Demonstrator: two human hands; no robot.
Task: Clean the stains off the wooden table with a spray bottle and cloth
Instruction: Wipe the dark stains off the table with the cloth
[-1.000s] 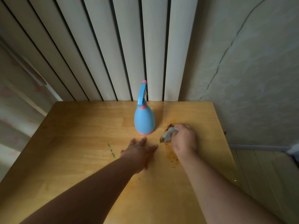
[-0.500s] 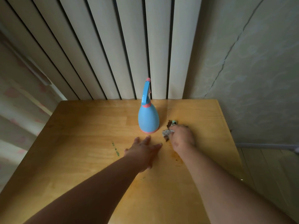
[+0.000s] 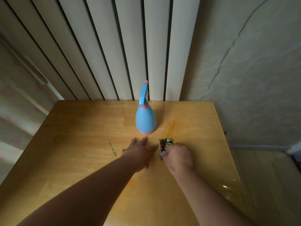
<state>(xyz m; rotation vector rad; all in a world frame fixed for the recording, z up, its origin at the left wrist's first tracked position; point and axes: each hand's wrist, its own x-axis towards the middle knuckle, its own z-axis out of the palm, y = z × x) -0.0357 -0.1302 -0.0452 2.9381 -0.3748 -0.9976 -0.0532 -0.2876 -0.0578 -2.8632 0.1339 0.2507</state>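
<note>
A blue spray bottle (image 3: 145,119) with a pink collar and base stands upright near the far edge of the wooden table (image 3: 78,144). My right hand (image 3: 179,158) presses a crumpled, dirty cloth (image 3: 164,146) onto the tabletop, just right of the bottle and nearer to me. An orange-brown smear (image 3: 170,128) runs from the cloth toward the far edge. My left hand (image 3: 140,152) lies flat on the wood with fingers spread, just left of the cloth. A short line of green marks (image 3: 112,149) sits left of that hand.
Vertical blinds (image 3: 130,46) hang behind the table's far edge, and a patterned wall (image 3: 252,79) stands to the right. The table's right edge (image 3: 228,160) drops to a floor of pale boards (image 3: 268,176). A curtain (image 3: 14,103) hangs at the left.
My right hand has dragged the cloth toward me from beside the bottle, which leaves the orange smear beyond it in view. My left hand stays flat in place.
</note>
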